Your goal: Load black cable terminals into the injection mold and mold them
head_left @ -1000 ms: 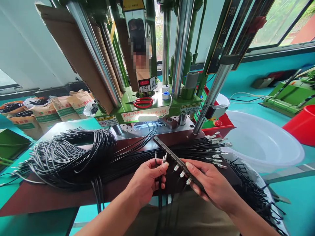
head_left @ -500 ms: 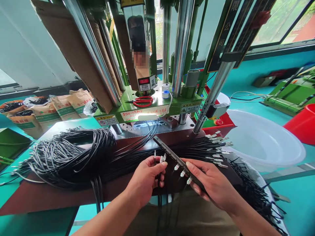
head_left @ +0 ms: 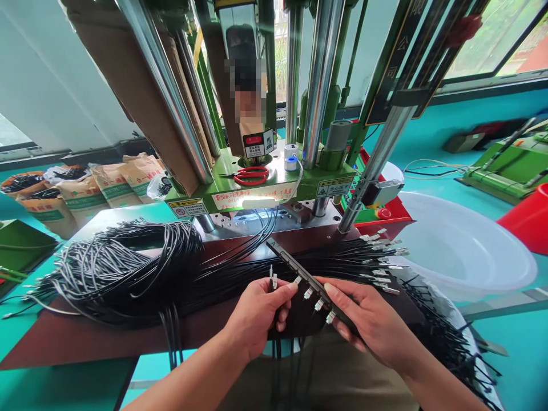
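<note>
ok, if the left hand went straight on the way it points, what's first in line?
The left hand, with a silver connector at its thumb, would likely meet the dark bar held in the right hand first; exact depth is unclear.

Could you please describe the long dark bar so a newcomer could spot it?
In front of the green press with shiny steel columns, find the bare right hand. It holds the long dark bar. Unlike the thin black cables behind it, this one is thick and straight, with silvery connectors along one edge.
</note>
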Available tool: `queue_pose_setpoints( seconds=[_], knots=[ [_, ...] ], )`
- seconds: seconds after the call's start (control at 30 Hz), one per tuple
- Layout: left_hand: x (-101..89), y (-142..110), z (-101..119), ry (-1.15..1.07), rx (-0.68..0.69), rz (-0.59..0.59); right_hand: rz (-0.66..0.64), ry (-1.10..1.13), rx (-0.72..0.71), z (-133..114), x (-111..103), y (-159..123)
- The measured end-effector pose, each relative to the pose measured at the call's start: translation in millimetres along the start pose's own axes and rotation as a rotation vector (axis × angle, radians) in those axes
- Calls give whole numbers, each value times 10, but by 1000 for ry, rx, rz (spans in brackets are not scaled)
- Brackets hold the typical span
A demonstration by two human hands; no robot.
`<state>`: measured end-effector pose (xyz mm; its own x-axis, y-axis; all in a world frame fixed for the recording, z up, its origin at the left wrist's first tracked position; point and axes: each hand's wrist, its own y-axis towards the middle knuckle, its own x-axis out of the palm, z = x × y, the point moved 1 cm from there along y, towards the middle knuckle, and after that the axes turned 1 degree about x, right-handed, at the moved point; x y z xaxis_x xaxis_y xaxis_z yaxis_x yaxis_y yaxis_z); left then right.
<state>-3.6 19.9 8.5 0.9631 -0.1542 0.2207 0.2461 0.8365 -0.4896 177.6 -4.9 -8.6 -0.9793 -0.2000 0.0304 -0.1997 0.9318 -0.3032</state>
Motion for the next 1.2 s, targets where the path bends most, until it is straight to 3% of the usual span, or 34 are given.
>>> queue_pose_setpoints(
  seconds=[0.37, 0.57, 0.73, 1.0, 1.2],
  knots=[
    [3, 28, -23, -13, 9, 15, -42, -103, -39, -16, 12, -15],
    [-132, -23, 8, -151, -11, -73, -22, -19, 9, -9, -6, -15],
    [-247, -63, 48, -184, 33, 56, -48, -11, 27, -11, -11, -14],
    [-184, -39, 8, -203, 64, 26, -54, -22, 31, -14, -16, -8],
    [-168, -47, -2, -110, -14, 21, -76, -32, 44, -2, -29, 1]
  ],
)
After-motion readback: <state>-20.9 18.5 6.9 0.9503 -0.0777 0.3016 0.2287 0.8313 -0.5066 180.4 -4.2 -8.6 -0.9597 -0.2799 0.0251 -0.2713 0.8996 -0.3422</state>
